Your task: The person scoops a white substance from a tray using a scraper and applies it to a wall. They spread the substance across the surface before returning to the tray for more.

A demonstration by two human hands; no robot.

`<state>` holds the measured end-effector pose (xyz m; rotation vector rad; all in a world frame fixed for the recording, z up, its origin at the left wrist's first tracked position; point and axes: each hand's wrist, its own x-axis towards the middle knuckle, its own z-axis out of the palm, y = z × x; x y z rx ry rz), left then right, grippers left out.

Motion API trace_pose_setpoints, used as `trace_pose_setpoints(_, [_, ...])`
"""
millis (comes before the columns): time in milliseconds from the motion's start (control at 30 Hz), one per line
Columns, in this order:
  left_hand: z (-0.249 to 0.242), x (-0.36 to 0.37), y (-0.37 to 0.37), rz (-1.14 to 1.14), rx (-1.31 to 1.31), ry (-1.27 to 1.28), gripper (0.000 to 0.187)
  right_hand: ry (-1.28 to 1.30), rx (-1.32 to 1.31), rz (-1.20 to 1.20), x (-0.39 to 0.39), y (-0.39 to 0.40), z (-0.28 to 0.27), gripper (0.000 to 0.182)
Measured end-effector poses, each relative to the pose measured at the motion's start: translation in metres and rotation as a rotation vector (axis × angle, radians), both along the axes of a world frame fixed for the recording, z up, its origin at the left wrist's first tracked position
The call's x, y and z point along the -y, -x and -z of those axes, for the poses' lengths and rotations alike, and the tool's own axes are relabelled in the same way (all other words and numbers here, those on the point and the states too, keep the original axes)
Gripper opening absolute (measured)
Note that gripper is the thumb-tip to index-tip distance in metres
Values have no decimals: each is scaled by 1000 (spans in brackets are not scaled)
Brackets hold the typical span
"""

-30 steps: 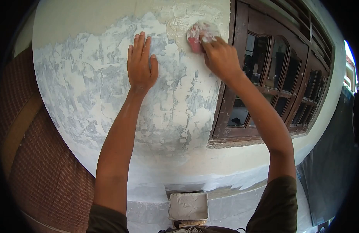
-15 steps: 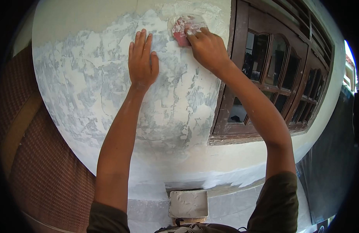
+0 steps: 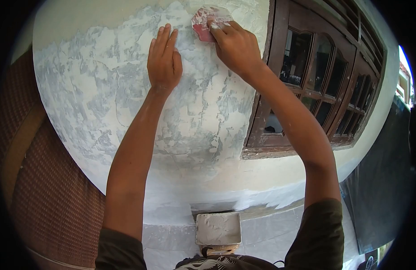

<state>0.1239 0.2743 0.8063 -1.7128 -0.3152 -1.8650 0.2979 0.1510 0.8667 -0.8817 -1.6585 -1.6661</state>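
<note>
My right hand (image 3: 235, 47) grips a red putty spreader (image 3: 202, 29) smeared with white paste. The spreader lies against the upper part of the wall (image 3: 100, 85), left of the window frame. White paste also coats a couple of my right fingertips. My left hand (image 3: 164, 58) rests flat on the patchy white and grey wall, fingers stretched upward and holding nothing. Below, near my body, a rectangular tray (image 3: 239, 243) contains pale wet putty (image 3: 217, 227).
A brown wooden window (image 3: 302, 85) with glass panes is set in the wall at right. Woven brown panels (image 3: 55, 180) stand at left. A dark sheet (image 3: 379, 180) hangs at far right. Grey tiles (image 3: 266, 229) cover the floor around the tray.
The spreader and my right hand have shifted slightly up and left in view. The whole view has tilted a little, and my left hand stays flat on the wall.
</note>
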Motion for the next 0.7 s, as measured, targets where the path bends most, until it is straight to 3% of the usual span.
trace_pose_setpoints(133, [-4,-5,22,10,-124,-52,47,45,62,132,-14,-1,18,7])
trace_pose_setpoints(267, [1,-5,34,-8,-176,-38,47,243,122,97,1,8,88,30])
trace_pose_setpoints(333, [1,-4,31,-22,-166,-28,48,240,157,67,6,13,88,36])
trace_pose_setpoints(433, [2,-6,32,-23,-173,-22,48,37,68,-57,12,26,47,16])
trace_pose_setpoints(567, [1,-5,33,-15,-174,-24,48,44,1,63,-10,19,1,10])
trace_pose_setpoints(700, [6,-6,33,-8,-171,-20,48,143,76,167,-16,15,36,9])
